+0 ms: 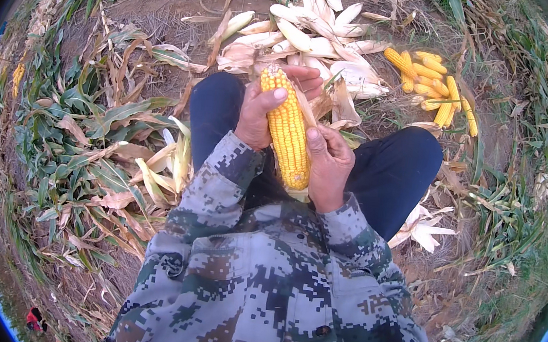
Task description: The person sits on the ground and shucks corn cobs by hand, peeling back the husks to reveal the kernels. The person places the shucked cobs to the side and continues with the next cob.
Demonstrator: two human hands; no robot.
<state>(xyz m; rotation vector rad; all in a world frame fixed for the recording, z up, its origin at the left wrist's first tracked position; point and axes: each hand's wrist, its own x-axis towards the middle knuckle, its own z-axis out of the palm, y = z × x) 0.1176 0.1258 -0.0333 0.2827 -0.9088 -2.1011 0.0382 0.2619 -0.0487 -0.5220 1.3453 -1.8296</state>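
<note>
Yellow corncob (285, 128), left hand (258, 113) cupping, right hand (330, 167) pinching husk (306, 110)

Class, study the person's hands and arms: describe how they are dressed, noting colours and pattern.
The left hand and right hand are bare, with no gloves showing. The left sleeve and right sleeve are long, reaching the wrists. Both carry a camouflage print of small, blocky squares in pale grey, dark green, brown and near-black.
</note>
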